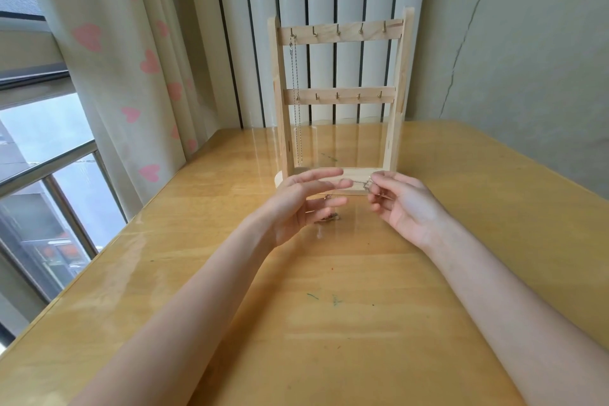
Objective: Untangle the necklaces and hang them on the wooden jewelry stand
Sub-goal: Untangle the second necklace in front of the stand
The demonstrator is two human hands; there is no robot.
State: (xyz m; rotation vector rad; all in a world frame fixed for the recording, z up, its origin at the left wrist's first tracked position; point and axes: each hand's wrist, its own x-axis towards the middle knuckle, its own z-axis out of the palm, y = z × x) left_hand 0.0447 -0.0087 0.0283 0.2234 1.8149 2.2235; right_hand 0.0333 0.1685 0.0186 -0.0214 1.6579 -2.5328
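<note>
Wide wooden table (329, 290) fills my lower frame. At centre stands the wooden jewelry stand (341, 99), one silver necklace (295, 99) hanging from its top-left hook. Just in front of its base I've got both hands raised, slightly apart. My right hand (400, 204) pinches a second thin chain (357, 182) at the fingertips; my left hand (303, 204) has fingers mostly straight, chain running to them. Small tangle (329, 217) dangles below the left hand, blurred.
</note>
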